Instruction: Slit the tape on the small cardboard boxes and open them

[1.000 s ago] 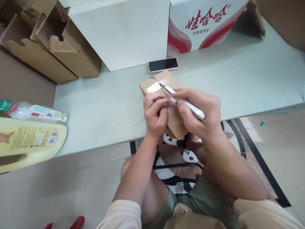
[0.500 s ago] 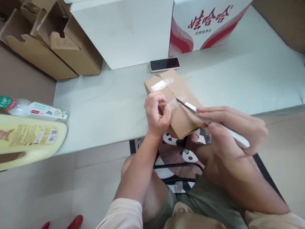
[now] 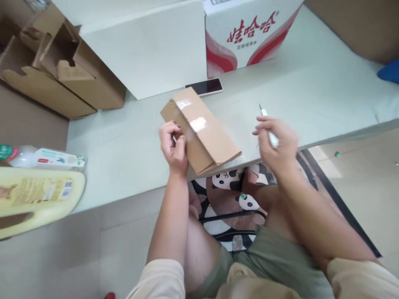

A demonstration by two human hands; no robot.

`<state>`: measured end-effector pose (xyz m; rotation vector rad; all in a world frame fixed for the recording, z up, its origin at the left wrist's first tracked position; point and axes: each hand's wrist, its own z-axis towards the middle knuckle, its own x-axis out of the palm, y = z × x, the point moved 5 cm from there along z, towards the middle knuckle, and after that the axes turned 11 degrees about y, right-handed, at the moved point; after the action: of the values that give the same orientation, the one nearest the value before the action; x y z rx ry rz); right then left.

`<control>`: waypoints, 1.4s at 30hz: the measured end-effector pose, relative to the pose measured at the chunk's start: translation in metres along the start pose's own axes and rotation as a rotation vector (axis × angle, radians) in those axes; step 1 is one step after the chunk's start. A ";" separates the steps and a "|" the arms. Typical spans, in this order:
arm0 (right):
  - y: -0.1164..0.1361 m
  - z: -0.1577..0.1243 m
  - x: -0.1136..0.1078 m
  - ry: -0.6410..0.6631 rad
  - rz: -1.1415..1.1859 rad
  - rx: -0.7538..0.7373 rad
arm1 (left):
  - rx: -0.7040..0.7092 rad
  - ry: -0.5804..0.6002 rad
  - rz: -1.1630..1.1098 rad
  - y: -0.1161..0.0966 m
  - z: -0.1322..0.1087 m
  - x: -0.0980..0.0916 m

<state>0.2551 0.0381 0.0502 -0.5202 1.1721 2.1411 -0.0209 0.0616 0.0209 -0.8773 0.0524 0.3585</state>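
A small brown cardboard box [image 3: 215, 131] rests at the near edge of the table, with shiny strips of clear tape on its top. The seam along the top stands a little raised. My left hand [image 3: 175, 147] is closed at the box's left side, fingers curled; part of its grip is hidden. To the right of the box, apart from it, my right hand [image 3: 277, 141] is closed round a white-handled utility knife [image 3: 273, 139], its thin blade pointing up and away.
A phone [image 3: 207, 86] lies behind the box. Further back stand a white carton [image 3: 146, 54] with red print beside it and open cardboard boxes [image 3: 102, 79]. At the left lie a plastic bottle [image 3: 59, 158] and a yellow jug [image 3: 46, 193].
My right hand has lifted the utility knife off the box and moved it right and away. The box has shifted left and tilted, with my left hand still at its side.
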 end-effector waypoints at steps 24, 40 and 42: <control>-0.035 -0.016 0.046 0.357 0.539 0.150 | -0.570 0.181 -0.478 0.051 0.001 -0.020; -0.039 -0.013 0.038 0.131 0.555 0.337 | -0.741 0.132 -0.516 0.034 -0.005 -0.007; -0.043 -0.013 0.040 0.136 0.607 0.419 | -0.734 0.131 -0.498 0.035 -0.004 -0.008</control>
<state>0.2564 0.0576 -0.0069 -0.1233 1.9936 2.2534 -0.0391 0.0767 -0.0064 -1.5935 -0.1876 -0.1702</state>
